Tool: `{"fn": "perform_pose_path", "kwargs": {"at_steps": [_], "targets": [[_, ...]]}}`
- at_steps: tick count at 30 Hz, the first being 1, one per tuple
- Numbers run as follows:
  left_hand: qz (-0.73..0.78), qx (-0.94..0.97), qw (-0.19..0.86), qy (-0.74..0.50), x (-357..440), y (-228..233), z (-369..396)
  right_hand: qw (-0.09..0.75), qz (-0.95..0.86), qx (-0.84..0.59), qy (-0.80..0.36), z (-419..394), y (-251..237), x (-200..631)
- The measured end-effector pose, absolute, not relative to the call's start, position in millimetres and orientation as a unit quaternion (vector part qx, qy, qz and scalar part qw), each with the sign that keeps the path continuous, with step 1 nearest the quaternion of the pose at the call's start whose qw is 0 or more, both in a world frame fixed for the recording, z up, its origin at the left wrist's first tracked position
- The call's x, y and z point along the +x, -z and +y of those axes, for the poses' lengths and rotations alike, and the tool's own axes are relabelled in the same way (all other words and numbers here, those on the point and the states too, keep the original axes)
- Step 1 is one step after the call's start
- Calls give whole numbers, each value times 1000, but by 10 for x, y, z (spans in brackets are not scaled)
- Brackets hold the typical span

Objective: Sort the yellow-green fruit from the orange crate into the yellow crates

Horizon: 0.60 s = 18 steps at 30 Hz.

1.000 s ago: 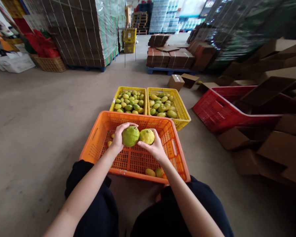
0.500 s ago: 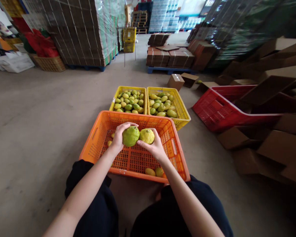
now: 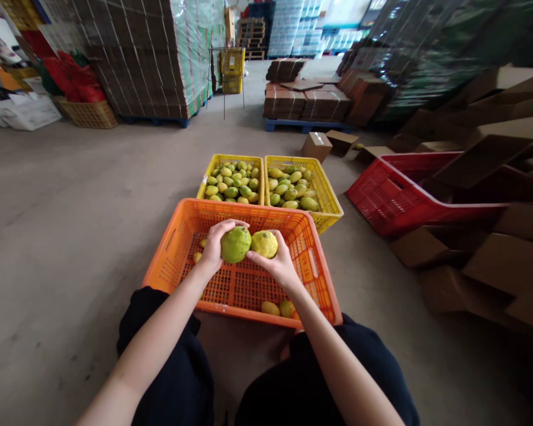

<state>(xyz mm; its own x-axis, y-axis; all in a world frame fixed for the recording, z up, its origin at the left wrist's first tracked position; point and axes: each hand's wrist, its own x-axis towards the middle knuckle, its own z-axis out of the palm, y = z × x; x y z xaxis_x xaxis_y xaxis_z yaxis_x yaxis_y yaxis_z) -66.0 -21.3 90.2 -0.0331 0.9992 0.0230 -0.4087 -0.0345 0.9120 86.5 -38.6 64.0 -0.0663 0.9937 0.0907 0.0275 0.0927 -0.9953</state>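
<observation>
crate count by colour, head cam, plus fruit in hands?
Orange crate: 1
Yellow crates: 2
Red crate: 1
Total crates: 4
Fruit in hand: 2, a green fruit in the left hand and a yellow fruit in the right hand, both held over the orange crate.

Crates [image 3: 184, 236] on concrete floor [image 3: 71, 207]

Single head-worn view, looking forward and down from seated height. Near: forearms, left hand [image 3: 212, 251], right hand [image 3: 281, 265] over orange crate [image 3: 249, 290] between knees. Farther ahead: yellow crates [image 3: 266, 161], warehouse floor, stacked pallets. No second view.
</observation>
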Motion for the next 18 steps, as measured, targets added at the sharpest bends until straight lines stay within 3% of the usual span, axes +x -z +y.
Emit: {"fn": "perform_pose_path", "kwargs": {"at_steps": [18], "targets": [[397, 374, 571, -614, -636, -904, -221, 494, -540, -482, -481, -373, -624, 854]]}}
